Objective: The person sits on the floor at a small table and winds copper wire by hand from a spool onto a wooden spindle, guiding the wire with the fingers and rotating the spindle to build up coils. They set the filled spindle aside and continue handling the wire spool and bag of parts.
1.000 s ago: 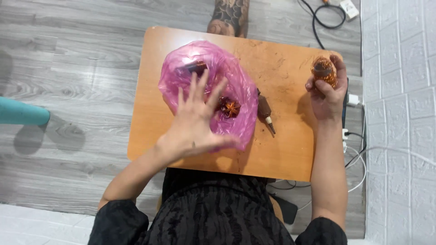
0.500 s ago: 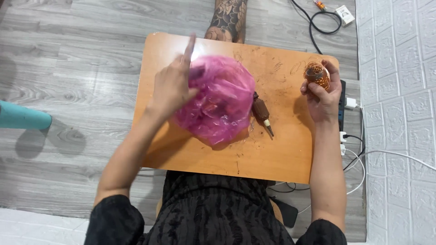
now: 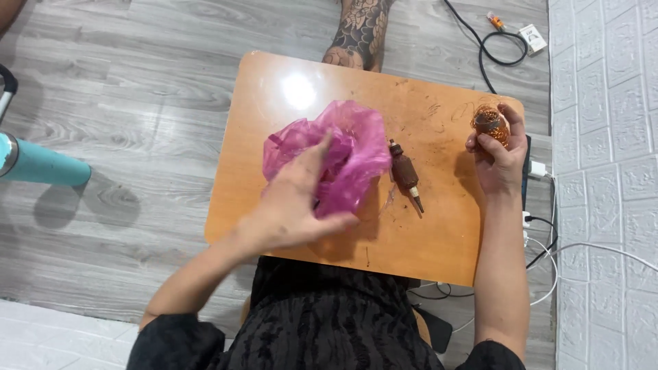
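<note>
Seen from above: small wooden tabletop [image 3: 439, 240], orange-brown, scuffed w/ dark marks, glare spot near the far edge. Person sits at its near side in a black textured garment.

Left hand [image 3: 298, 202] lies on a crumpled pink plastic bag [image 3: 353, 147] at the tabletop's middle-left. Fingers [image 3: 317, 152] point away from the body and press into the bag's folds, thumb hooked round the bag's near edge – a loose clasp on the plastic, not a tight fist. Can't tell what's inside the bag, it's bunched up & only half see-through.

Right hand [image 3: 499, 161] is over the right edge of the tabletop, well apart from the bag. Its fingers are closed round a small copper-coloured wire coil [image 3: 491, 125], roundish, darker at the core, held up by thumb and fingertips so the top pokes out.

Between the hands, just right of the bag: a brown stubby tool [image 3: 405, 174] w/ a pale pointed tip, lying flat on the tabletop, tip toward the person. Touching the bag or not – can't tell.

Around: grey wood-look floor, a tattooed leg [image 3: 360, 31] past the far edge, black cable loop [image 3: 497, 48] & white plug block [image 3: 529, 38] top right, white cables [image 3: 548, 274] by a white brick-pattern wall [image 3: 606, 171], teal cylinder [image 3: 41, 164] at far left
</note>
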